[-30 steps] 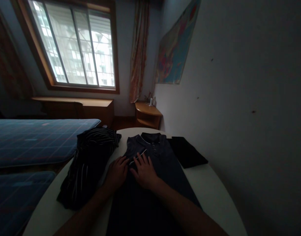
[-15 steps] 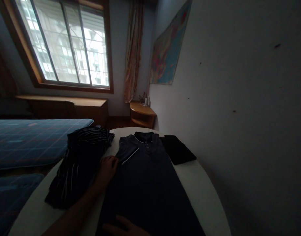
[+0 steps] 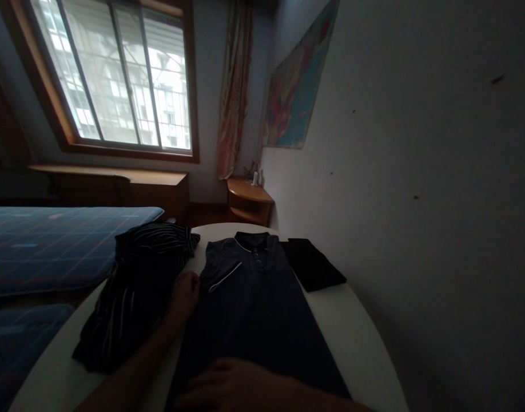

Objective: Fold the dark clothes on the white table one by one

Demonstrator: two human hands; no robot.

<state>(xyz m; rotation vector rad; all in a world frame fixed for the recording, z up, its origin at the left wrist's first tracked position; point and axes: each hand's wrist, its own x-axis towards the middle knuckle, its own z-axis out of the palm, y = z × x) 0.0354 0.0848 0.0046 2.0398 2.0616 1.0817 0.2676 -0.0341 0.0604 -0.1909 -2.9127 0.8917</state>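
Observation:
A dark polo shirt lies spread on the round white table, its collar at the far end. One short sleeve with a white-edged hem is folded in over the front. At the shirt's left edge, beside that sleeve, my left hand has its fingers curled closed on the cloth; the fingertips are partly hidden. My right hand rests over the lower part of the shirt, back up, fingers stretched leftward and dim. A heap of black striped clothing lies just left of my left forearm.
A folded black garment lies at the table's right side, near the white wall. Left of the table is a bed with a blue plaid mattress. A wooden desk and corner shelf stand behind.
My right hand has come further into view, moving up over the lower shirt. My left hand has shifted slightly left along the shirt's edge, and the sleeve has moved slightly with it.

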